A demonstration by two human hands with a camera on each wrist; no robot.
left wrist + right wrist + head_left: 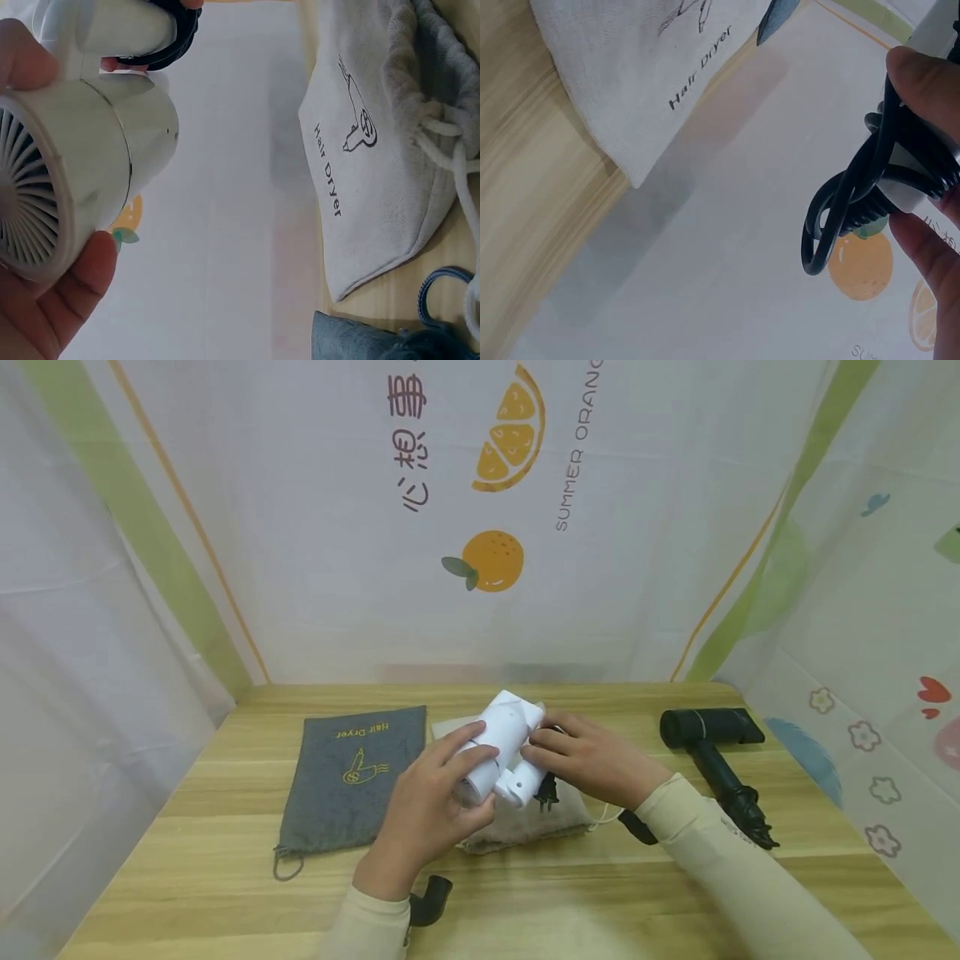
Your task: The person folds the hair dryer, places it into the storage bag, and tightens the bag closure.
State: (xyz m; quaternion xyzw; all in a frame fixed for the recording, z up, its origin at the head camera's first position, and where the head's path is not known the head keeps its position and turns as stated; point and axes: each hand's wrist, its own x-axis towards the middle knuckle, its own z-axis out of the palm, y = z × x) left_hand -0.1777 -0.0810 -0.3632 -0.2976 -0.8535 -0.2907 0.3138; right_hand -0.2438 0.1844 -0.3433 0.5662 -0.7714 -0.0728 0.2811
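My left hand (431, 793) grips a white hair dryer (498, 735) by its barrel, over the middle of the table. In the left wrist view the dryer's round slatted intake grille (30, 187) faces the camera, with the thumb and fingers on either side of the barrel. My right hand (596, 762) holds the handle and the black cord (847, 195) wound round it; a loop of cord sticks out past the fingers in the right wrist view. Below the handle hangs the black plug (547, 791). Underneath lies a light grey drawstring pouch (517, 831) printed "Hair Dryer", partly hidden by the dryer and hands.
On the left lies a dark grey hair dryer pouch (337, 793) with a cord loop. A black hair dryer (712, 727) rests at the right. One black curved piece (431, 900) is beside my left wrist, another black piece (637, 828) near my right forearm. Printed cloth (337, 593) hangs behind.
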